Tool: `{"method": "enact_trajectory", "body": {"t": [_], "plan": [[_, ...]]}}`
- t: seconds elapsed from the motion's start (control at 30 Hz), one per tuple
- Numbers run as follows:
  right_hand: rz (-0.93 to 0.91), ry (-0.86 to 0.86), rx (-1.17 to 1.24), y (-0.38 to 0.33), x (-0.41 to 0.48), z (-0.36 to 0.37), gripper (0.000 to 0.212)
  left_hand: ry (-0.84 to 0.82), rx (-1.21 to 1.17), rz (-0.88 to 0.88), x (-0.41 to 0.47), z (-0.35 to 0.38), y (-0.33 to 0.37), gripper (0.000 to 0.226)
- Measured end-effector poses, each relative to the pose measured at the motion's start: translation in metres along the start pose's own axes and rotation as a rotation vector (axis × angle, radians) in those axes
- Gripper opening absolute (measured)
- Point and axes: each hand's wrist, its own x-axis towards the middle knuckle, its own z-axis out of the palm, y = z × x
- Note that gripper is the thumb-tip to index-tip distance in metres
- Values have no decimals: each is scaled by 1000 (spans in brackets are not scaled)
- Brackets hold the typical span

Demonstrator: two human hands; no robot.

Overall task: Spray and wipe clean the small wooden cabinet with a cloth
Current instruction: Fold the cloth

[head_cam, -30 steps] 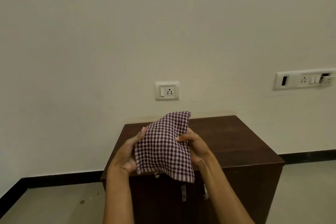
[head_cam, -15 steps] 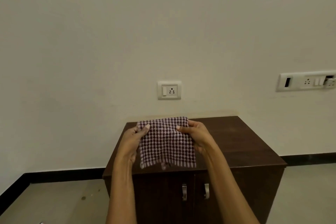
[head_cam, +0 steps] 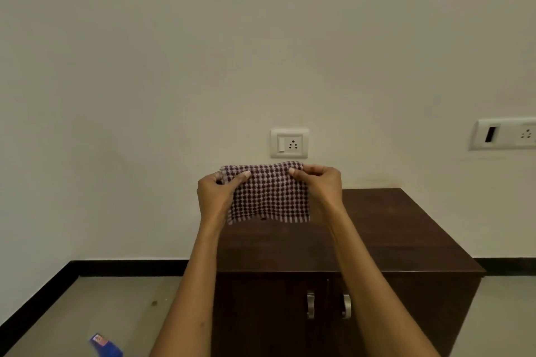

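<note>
Cloth [head_cam: 268, 191]: checked purple-and-white fabric, folded to a rough rectangle, held up in the air above the back of the cabinet top, its upper edge level with the foot of the wall socket; the lower edge hangs free with a pale fringe-like border, and whether it touches the wood cannot be told.
Blue object [head_cam: 106, 345]: lies on the floor at the lower left edge of view, blurred, with a small label on it; what it is cannot be told.
Floor [head_cam: 87, 307]: pale grey, bordered by a black skirting strip along the wall.
Left hand [head_cam: 216, 197]: closed on the cloth's upper left corner, thumb across the front, remaining fingers hidden behind the fabric.
Wall socket [head_cam: 289, 143]: white plate with one switch and a three-pin outlet, on the cream wall directly above the cloth.
Right hand [head_cam: 322, 185]: pinches the cloth's upper right corner, thumb tip in front, fingers curled round behind.
Cabinet [head_cam: 406, 240]: small, dark brown wood, standing against the wall; its flat top lies beneath both forearms.
Door handles [head_cam: 327, 304]: two short metal pulls side by side on the cabinet front.
Switch panel [head_cam: 504, 133]: long white plate on the wall at far right, partly cut by the frame edge.
</note>
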Motion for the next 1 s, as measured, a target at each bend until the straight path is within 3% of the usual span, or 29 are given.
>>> {"method": "enact_trajectory", "body": {"t": [0.1,0.2,0.3,0.4,0.5,0.63,0.83,1.0], "plan": [[-112,-115,19,-1,-4,16,14,-14,-74,9,0,-15,-2,9],[-85,-290,167,6,-10,42,6,-77,66,84,5,-37,1,20],[-86,-354,201,15,-16,66,9,-156,176,81,9,-63,-1,27],[-56,-450,171,25,-29,86,12,-261,205,-40,8,-99,-8,45],[12,-596,63,42,-52,103,32,-322,224,-160,5,-147,-22,48],[129,-692,27,79,-94,133,36,-207,253,-348,-8,-212,-53,36],[279,-691,-73,162,-156,196,34,-28,315,-524,-42,-288,-116,47],[384,-723,-247,234,-203,232,47,34,424,-711,-78,-331,-177,54]]}}
